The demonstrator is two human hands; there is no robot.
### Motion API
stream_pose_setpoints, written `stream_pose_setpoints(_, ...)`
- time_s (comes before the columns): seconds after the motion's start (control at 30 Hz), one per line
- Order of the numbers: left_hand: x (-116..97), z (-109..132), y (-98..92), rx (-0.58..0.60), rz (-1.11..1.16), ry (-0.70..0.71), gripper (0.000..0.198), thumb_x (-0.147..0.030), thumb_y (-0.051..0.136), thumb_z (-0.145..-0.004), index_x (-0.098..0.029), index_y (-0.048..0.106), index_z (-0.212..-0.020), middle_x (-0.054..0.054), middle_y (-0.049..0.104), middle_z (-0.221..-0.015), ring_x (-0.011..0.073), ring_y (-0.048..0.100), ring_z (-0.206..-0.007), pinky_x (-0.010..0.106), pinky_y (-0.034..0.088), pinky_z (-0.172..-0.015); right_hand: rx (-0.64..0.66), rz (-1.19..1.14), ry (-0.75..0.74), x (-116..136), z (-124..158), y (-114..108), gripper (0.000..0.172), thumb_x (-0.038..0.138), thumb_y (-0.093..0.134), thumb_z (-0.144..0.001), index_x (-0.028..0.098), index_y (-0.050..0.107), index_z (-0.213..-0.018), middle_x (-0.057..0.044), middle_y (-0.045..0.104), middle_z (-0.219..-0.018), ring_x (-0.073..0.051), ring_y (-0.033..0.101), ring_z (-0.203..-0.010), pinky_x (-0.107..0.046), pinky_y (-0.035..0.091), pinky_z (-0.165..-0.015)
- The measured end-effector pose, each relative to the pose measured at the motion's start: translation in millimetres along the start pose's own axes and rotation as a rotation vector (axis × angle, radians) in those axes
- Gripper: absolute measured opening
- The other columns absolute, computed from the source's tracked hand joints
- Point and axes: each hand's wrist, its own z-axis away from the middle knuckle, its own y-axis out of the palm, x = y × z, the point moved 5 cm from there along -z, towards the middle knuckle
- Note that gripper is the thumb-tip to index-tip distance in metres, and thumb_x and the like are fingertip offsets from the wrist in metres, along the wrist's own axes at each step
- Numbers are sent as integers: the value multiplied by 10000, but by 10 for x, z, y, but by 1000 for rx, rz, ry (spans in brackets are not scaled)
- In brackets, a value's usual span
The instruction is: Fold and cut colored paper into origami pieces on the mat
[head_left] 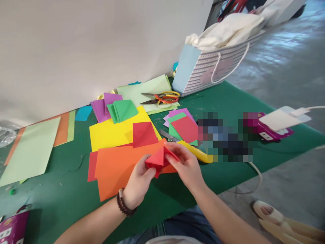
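Note:
A partly folded piece of red paper (157, 158) is held up between my two hands, over the front of the table. My left hand (139, 181) pinches its left side, a beaded bracelet on the wrist. On the right side, my right hand (186, 164) grips the same paper with thumb and fingers. Beneath lies a large orange sheet (114, 169), with a red sheet (92, 166) showing at its left edge. Behind it, a folded red square (144, 134) rests on a yellow sheet (111, 132). A yellow-handled utility knife (195, 151) lies just beyond my right hand.
Scissors (162, 98) with yellow and orange handles lie on pale green sheets (147, 88). Folded green pieces (124, 110) and purple ones (100, 110) sit left of them. A striped paper bag (215, 64) stands at the back right. A white charger (284, 118) tops a purple box.

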Motion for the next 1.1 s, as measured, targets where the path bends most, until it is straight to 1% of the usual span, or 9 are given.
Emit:
stream_pose_setpoints(0.13,-18,-25,-24,-14,98,-7,322,-257,633,-738,-176,615,-1049,55,665,-1055,200,629,-977,342,509,-883,61,-176,137,-80,-41,14,347,336,753,-684,253,641,-1002,-44,685,-1110,-229,644,-1040,-375,553,-863)
stream_pose_setpoints(0.2,-42,-47,-55,-38,118,-23,294,-329,645,-766,-168,634,-1011,70,675,-1061,212,639,-983,358,517,-890,125,-213,171,-94,-37,36,386,310,750,-681,257,634,-1045,-47,683,-1125,-233,641,-1058,-387,548,-880)
stream_pose_setpoints(0.27,-73,-61,-75,-47,115,-23,297,-375,637,-782,-167,644,-994,79,682,-1069,222,645,-992,362,529,-875,112,-211,173,-95,-36,24,383,315,734,-702,258,624,-1065,-52,683,-1126,-233,651,-1039,-391,556,-865)
stream_pose_setpoints(0.4,-96,-65,-72,-27,86,-1,313,-371,615,-784,-180,667,-1026,84,696,-1077,245,651,-1013,370,539,-860,-40,-126,118,-82,-52,-57,325,376,711,-738,250,626,-1025,-55,705,-1047,-228,677,-968,-377,576,-811)
stream_pose_setpoints(0.53,-94,-91,-134,-58,-66,90,313,-289,661,-757,-178,686,-1049,73,705,-1077,240,646,-1036,348,516,-904,-88,-31,84,-72,-50,-87,275,407,692,-772,235,659,-984,-55,718,-976,-219,691,-893,-365,589,-770)
stream_pose_setpoints(0.67,-84,-149,-248,-113,-183,148,277,-248,693,-748,-180,704,-1015,57,719,-1033,227,673,-962,328,536,-867,-102,34,42,-44,-15,-96,238,395,687,-791,234,691,-966,-60,721,-977,-226,691,-882,-375,597,-772)
stream_pose_setpoints(0.83,-100,-166,-230,-69,-203,138,356,-415,608,-849,-205,685,-1125,40,725,-1011,232,696,-909,326,595,-749,-122,75,-25,-29,14,-101,253,378,655,-822,236,689,-1028,-70,705,-1042,-240,676,-942,-393,590,-814)
stream_pose_setpoints(0.97,-120,-145,-174,-50,-197,135,395,-509,566,-863,-177,729,-1002,46,727,-971,246,692,-926,336,598,-769,-107,135,-88,-13,10,-96,227,346,633,-835,241,674,-1032,-71,689,-1036,-236,660,-945,-386,585,-796)
stream_pose_setpoints(1.1,-80,-165,-176,-60,-195,118,330,-463,649,-813,-184,736,-966,47,736,-940,239,700,-878,334,587,-781,-75,226,-187,50,31,-56,155,244,586,-839,248,654,-978,-61,677,-995,-226,648,-937,-378,567,-799)
